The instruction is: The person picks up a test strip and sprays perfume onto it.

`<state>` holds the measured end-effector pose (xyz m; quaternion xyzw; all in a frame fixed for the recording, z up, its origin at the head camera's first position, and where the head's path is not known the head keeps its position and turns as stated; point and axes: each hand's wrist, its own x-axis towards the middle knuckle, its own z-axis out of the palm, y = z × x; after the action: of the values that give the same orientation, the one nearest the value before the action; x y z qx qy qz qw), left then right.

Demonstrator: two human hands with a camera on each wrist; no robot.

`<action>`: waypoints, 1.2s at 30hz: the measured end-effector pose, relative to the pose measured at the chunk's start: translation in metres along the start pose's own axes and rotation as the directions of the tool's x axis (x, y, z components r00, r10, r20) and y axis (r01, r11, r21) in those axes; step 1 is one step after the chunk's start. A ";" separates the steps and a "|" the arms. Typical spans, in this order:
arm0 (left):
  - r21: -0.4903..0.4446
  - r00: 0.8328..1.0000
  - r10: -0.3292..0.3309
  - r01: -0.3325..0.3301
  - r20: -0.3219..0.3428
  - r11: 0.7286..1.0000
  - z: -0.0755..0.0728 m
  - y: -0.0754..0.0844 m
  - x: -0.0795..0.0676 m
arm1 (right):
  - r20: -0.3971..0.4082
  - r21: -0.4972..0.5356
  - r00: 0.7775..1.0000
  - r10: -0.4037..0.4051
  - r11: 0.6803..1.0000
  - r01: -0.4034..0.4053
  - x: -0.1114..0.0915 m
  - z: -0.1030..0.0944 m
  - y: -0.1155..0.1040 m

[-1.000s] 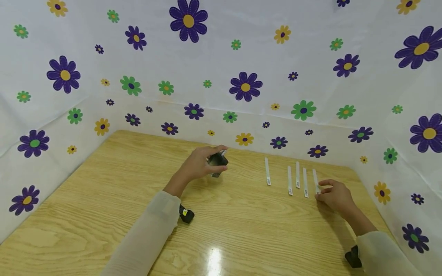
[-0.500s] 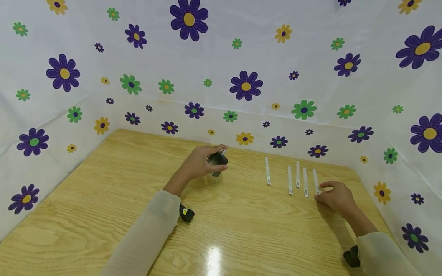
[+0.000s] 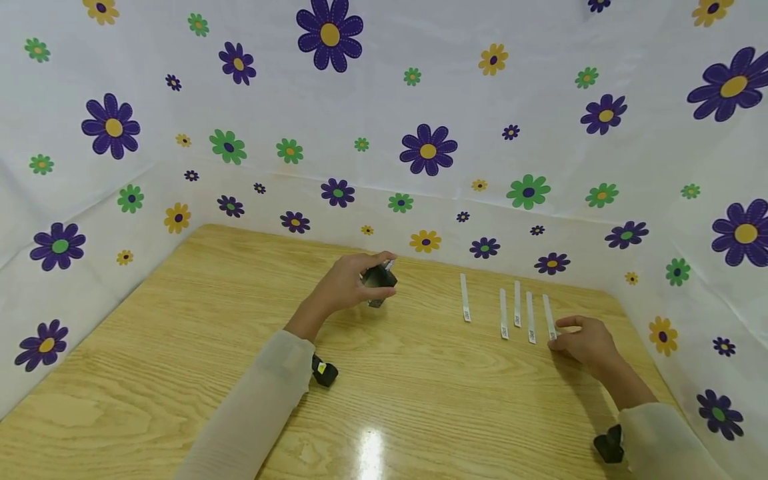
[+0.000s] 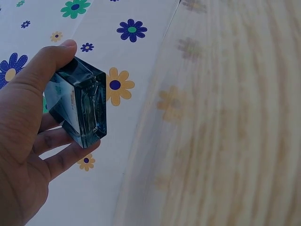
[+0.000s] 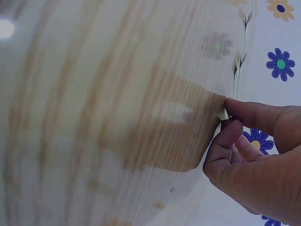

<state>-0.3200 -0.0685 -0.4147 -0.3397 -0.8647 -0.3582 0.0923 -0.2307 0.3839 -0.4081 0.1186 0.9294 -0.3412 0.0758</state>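
Observation:
My left hand [image 3: 345, 285] grips a dark blue-tinted, faceted glass perfume bottle [image 4: 87, 106] between thumb and fingers, above the table's back half. The thumb is at one end of the glass and the fingers are at the other. On the right, my right hand [image 3: 588, 341] pinches the labelled lower end of the rightmost white paper strip [image 3: 547, 310] with thumb and index finger. In the right wrist view that strip is mostly hidden by the fingertips. Several similar strips, among them a separate one [image 3: 465, 297], lie flat to its left with small dark print at their near ends.
The wood-grain table [image 3: 420, 400] meets a white cloth backdrop [image 3: 384, 100] printed with flowers at the back and sides. A black wrist device [image 3: 325, 372] shows beneath the left sleeve, and another one [image 3: 609, 444] by the right sleeve.
My right hand has shifted very slightly at the rightmost strip, whose lower end has moved a little. The left hand and the perfume bottle stay in place.

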 end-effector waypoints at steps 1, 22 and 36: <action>-0.001 1.000 -0.002 0.002 0.000 1.000 0.000 0.000 0.000 | 0.003 0.004 1.000 0.000 1.000 0.000 0.000 0.000 0.000; 0.029 1.000 -0.005 0.006 -0.020 1.000 -0.002 0.005 0.001 | -0.019 0.121 0.997 -0.080 0.989 0.082 -0.002 0.000 -0.009; 0.021 1.000 -0.015 0.015 -0.016 1.000 -0.001 0.004 -0.001 | -0.002 0.047 0.974 -0.227 0.973 0.226 -0.004 0.003 -0.040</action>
<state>-0.3169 -0.0675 -0.4116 -0.3293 -0.8703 -0.3523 0.1001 -0.2373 0.3515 -0.3851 0.0131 0.9284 -0.3697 0.0350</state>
